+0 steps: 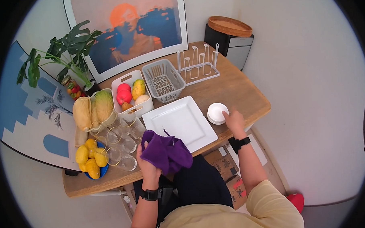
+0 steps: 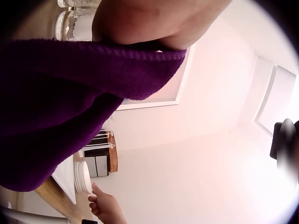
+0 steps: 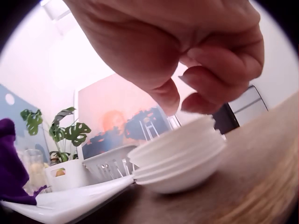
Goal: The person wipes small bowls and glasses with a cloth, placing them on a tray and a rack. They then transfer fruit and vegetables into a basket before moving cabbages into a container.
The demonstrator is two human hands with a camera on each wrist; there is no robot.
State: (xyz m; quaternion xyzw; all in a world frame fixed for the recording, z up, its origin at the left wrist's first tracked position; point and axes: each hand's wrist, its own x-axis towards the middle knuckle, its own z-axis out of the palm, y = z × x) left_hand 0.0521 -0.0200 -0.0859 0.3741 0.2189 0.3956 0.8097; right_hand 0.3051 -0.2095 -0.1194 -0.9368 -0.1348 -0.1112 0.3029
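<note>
Head view: left hand [image 1: 148, 163] has a purple cloth [image 1: 167, 153] bunched in its grip, held at the near edge of the tabletop [image 1: 239, 90] by the square white plate [image 1: 185, 122]. Right hand [image 1: 233, 120] reaches out, fingers loosely curled just over the stack of white bowls [image 1: 216, 112], holding nothing. White bin [image 1: 126, 78] has fruit in it; the grey basket [image 1: 163, 80] looks empty.

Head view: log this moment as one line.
left hand: holds purple cloth | right hand: above bowl stack | square plate: on table

wooden table [image 1: 247, 96], square plate [image 1: 182, 122] (white), bowls [image 1: 217, 113]
</note>
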